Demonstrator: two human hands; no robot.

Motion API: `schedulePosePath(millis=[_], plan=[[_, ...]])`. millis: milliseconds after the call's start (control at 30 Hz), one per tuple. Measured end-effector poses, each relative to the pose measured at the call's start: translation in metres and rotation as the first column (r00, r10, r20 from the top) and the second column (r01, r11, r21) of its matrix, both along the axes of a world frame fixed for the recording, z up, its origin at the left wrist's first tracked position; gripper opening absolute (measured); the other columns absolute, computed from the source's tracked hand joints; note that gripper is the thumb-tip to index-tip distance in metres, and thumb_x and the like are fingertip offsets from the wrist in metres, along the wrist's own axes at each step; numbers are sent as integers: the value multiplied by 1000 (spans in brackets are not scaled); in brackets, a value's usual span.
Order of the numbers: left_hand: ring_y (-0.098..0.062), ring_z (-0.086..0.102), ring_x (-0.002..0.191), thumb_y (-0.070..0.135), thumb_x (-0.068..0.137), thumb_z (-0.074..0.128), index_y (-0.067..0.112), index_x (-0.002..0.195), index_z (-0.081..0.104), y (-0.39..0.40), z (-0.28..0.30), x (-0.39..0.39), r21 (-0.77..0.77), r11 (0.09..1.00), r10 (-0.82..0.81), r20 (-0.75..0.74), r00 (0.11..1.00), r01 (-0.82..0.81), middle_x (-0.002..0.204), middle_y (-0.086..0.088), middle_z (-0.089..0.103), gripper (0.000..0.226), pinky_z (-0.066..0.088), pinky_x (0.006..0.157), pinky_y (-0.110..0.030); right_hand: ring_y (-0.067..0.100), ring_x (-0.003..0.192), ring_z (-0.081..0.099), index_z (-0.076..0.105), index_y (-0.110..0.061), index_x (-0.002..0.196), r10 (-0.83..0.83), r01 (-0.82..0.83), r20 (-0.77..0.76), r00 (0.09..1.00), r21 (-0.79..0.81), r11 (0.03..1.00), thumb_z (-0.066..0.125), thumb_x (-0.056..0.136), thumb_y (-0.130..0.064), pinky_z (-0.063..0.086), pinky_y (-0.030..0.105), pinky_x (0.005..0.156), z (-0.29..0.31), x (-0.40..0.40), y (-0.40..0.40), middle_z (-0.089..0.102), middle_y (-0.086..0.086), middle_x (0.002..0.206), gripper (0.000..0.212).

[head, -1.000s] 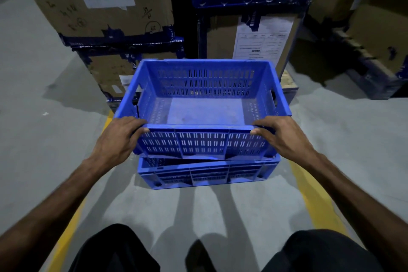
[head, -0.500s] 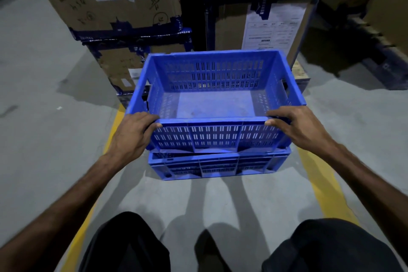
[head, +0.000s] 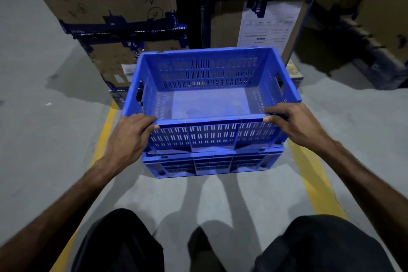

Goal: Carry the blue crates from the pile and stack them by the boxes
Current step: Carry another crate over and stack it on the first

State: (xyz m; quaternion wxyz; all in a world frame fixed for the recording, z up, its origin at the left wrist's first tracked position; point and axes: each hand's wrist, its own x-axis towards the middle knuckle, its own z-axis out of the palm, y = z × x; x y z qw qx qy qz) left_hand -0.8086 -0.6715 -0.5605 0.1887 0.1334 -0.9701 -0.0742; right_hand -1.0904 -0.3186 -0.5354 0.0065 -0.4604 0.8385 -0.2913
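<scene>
Both hands grip the near rim of the upper blue crate (head: 209,104): the left hand (head: 130,137) curls over the near left corner with its thumb on the outer slotted wall, and the right hand (head: 295,126) curls over the near right corner, its fingers hooked inside the rim. Behind the crates rise the stacked cardboard boxes (head: 106,4), bound with dark blue tape and carrying white paper labels, with more boxes to the right beside a dark gap. The grey concrete floor (head: 44,139) spreads around them, marked by two yellow lines (head: 103,137) that run along either side of the crates. The upper crate is empty, its slotted walls and plain bottom in full view, and it sits nested in the lower blue crate (head: 212,163), which stands on the floor just in front of the boxes, between the lines. At the bottom edge, the person's dark-clad knees (head: 119,243) show.
</scene>
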Motion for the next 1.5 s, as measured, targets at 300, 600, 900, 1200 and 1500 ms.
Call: schedulePosePath(millis=[300, 600, 900, 1200, 1500], plan=[[-27, 64, 83, 47, 104, 38, 11, 112, 69, 4, -1, 3, 38, 999, 22, -4, 1000, -22, 97, -6, 72, 49, 52, 75, -46, 13, 88, 67, 73, -17, 114, -25, 23, 22, 999, 62, 998, 63, 99, -37, 57, 46, 72, 2, 3, -2, 74, -4, 106, 28], [-22, 62, 81, 49, 103, 37, 16, 107, 68, 5, 4, 5, 64, 998, 24, -2, 1000, -24, 93, -1, 69, 45, 49, 76, -43, 15, 88, 66, 72, -16, 115, -18, 17, 5, 1000, 66, 998, 60, 99, -38, 56, 44, 72, 0, 4, -4, 74, -2, 107, 30], [-25, 62, 81, 48, 104, 37, 14, 107, 69, 6, 5, 5, 51, 999, 8, -2, 1000, -8, 92, -3, 69, 46, 47, 76, -43, 17, 87, 65, 72, -18, 113, -6, 7, -13, 1000, 51, 999, 43, 93, -65, 54, 45, 72, -1, 1, 1, 74, -3, 104, 59], [-28, 62, 83, 42, 104, 43, 13, 107, 68, 6, 2, 9, 40, 999, 4, -14, 1000, -3, 91, -4, 69, 39, 46, 75, -46, 17, 90, 67, 72, -19, 115, -4, 4, 5, 1000, 35, 999, 31, 88, -83, 57, 45, 70, 2, 8, 4, 74, -3, 107, 80], [-27, 61, 81, 41, 104, 44, 14, 105, 69, 8, 1, 12, 53, 999, 5, -27, 1000, -3, 89, -2, 67, 37, 44, 73, -45, 13, 90, 65, 72, -16, 117, -2, 2, -8, 1000, 57, 998, 51, 96, -51, 56, 42, 73, -3, 6, 5, 74, -1, 109, 46]])
